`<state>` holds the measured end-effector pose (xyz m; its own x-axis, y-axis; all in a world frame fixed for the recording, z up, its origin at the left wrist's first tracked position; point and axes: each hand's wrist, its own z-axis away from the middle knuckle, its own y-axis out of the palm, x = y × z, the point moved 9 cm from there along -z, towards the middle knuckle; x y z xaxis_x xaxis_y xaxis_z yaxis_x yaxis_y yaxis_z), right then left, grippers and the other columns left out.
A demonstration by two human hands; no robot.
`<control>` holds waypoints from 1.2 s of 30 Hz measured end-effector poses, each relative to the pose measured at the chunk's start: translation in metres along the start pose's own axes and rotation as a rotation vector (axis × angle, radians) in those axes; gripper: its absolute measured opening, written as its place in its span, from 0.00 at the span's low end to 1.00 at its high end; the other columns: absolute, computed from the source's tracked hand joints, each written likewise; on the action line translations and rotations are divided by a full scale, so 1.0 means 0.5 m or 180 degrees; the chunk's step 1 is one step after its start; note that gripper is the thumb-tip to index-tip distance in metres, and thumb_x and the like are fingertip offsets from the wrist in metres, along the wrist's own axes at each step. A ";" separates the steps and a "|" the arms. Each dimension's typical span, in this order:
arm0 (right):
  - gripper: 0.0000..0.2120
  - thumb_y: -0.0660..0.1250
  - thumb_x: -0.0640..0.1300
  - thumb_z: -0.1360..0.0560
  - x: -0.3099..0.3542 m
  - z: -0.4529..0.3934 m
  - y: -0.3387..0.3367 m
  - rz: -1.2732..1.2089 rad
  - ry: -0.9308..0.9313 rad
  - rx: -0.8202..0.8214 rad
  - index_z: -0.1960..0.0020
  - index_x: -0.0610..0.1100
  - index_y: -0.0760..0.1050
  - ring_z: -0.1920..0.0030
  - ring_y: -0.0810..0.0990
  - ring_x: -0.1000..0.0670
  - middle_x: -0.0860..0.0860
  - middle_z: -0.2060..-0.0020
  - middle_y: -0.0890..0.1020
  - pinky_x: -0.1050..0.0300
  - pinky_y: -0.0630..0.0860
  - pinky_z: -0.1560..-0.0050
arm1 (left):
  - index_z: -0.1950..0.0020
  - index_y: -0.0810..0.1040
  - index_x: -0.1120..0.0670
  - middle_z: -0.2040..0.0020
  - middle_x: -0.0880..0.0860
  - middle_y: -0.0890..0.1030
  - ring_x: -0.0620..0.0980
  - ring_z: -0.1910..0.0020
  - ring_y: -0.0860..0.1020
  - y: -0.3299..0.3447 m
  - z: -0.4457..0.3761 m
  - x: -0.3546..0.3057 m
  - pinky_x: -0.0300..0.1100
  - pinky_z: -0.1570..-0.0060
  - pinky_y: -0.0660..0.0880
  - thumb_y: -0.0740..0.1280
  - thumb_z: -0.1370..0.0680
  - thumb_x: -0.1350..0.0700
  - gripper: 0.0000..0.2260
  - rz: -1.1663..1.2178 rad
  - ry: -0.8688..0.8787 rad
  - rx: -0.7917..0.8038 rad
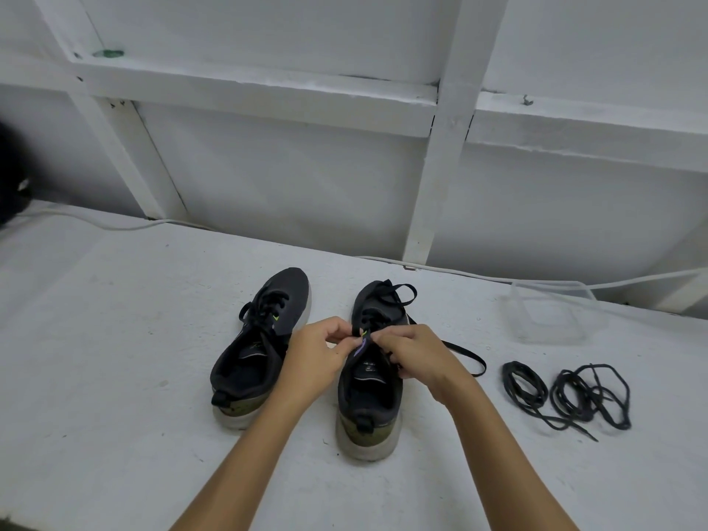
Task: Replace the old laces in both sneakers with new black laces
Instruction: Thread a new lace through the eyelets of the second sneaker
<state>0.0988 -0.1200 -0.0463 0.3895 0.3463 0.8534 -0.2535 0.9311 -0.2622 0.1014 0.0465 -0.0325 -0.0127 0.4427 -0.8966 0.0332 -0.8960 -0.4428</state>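
Observation:
Two black sneakers stand side by side on the white table, toes pointing away from me. The left sneaker (264, 339) is laced. Over the tongue of the right sneaker (369, 400) my left hand (318, 352) and my right hand (412, 356) meet, each pinching the flat black lace (465, 356) near the top eyelets. One loose end of that lace trails to the right on the table, another loops over the toe. Two bundles of thin black laces (567, 392) lie to the right of the shoes.
A clear plastic container (551, 316) sits at the back right near the wall. A white cable (479, 275) runs along the table's far edge. White panelled wall (291, 185) rises behind.

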 end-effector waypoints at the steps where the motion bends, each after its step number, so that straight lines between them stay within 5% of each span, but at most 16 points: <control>1: 0.10 0.67 0.46 0.21 0.000 0.000 -0.001 0.0001 -0.0006 -0.0005 0.55 0.52 0.87 0.64 0.76 0.58 0.61 0.73 0.78 0.63 0.74 0.60 | 0.55 0.86 0.54 0.60 0.46 0.85 0.39 0.59 0.81 0.004 0.000 0.008 0.27 0.59 0.72 0.74 0.25 0.58 0.01 0.0056 -0.0059 0.0007; 6: 0.07 0.71 0.44 0.24 0.002 0.000 -0.001 0.0129 -0.0189 -0.0166 0.53 0.53 0.87 0.54 0.84 0.57 0.58 0.59 0.87 0.62 0.79 0.52 | 0.56 0.85 0.51 0.55 0.46 0.84 0.41 0.55 0.80 0.021 0.006 0.042 0.36 0.51 0.75 0.72 0.23 0.55 0.03 0.0276 -0.0329 0.0167; 13: 0.06 0.70 0.44 0.22 0.005 -0.006 0.005 0.0378 -0.0386 -0.0304 0.55 0.49 0.85 0.56 0.84 0.55 0.52 0.59 0.87 0.62 0.79 0.52 | 0.50 0.83 0.47 0.49 0.45 0.80 0.41 0.47 0.79 0.033 0.036 0.032 0.38 0.44 0.74 0.69 0.20 0.50 0.04 0.0600 -0.0113 0.0671; 16: 0.07 0.67 0.45 0.19 0.009 -0.006 0.006 0.0605 -0.0496 -0.0324 0.55 0.49 0.82 0.61 0.80 0.57 0.53 0.61 0.84 0.65 0.73 0.59 | 0.48 0.79 0.40 0.49 0.43 0.81 0.39 0.47 0.78 0.031 0.047 0.015 0.32 0.49 0.74 0.68 0.20 0.51 0.05 0.0192 0.0149 0.0363; 20: 0.07 0.65 0.46 0.18 0.013 0.000 0.009 0.0845 -0.0693 -0.0314 0.54 0.48 0.80 0.63 0.76 0.60 0.57 0.63 0.80 0.68 0.68 0.63 | 0.46 0.80 0.47 0.51 0.42 0.80 0.37 0.49 0.76 0.034 0.057 0.001 0.27 0.53 0.70 0.61 0.17 0.56 0.09 -0.0124 0.0198 -0.0135; 26: 0.08 0.64 0.42 0.19 0.036 0.009 0.013 0.1440 -0.1217 -0.0652 0.57 0.48 0.74 0.58 0.73 0.58 0.52 0.57 0.76 0.70 0.66 0.59 | 0.59 0.77 0.54 0.64 0.47 0.76 0.46 0.61 0.74 0.030 0.062 -0.007 0.36 0.63 0.69 0.62 0.19 0.58 0.10 -0.0430 0.0247 -0.0477; 30: 0.06 0.64 0.44 0.19 0.053 0.011 0.022 0.1862 -0.1367 -0.0800 0.55 0.46 0.74 0.58 0.72 0.54 0.52 0.57 0.74 0.68 0.66 0.60 | 0.58 0.80 0.54 0.66 0.48 0.79 0.46 0.65 0.76 0.027 0.059 -0.018 0.31 0.65 0.70 0.65 0.19 0.57 0.08 -0.0711 0.0450 -0.0474; 36: 0.06 0.63 0.44 0.19 0.069 0.017 0.022 0.2050 -0.1379 -0.0647 0.52 0.44 0.76 0.55 0.75 0.51 0.49 0.54 0.77 0.61 0.68 0.58 | 0.62 0.77 0.56 0.75 0.52 0.73 0.49 0.75 0.66 0.025 0.065 -0.009 0.40 0.72 0.65 0.64 0.19 0.55 0.12 -0.0706 0.0198 -0.0673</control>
<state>0.1019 -0.0990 -0.0157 -0.1673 0.7864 0.5946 -0.1291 0.5805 -0.8040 0.0695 0.0321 -0.0340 0.0181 0.6338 -0.7733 0.2437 -0.7529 -0.6114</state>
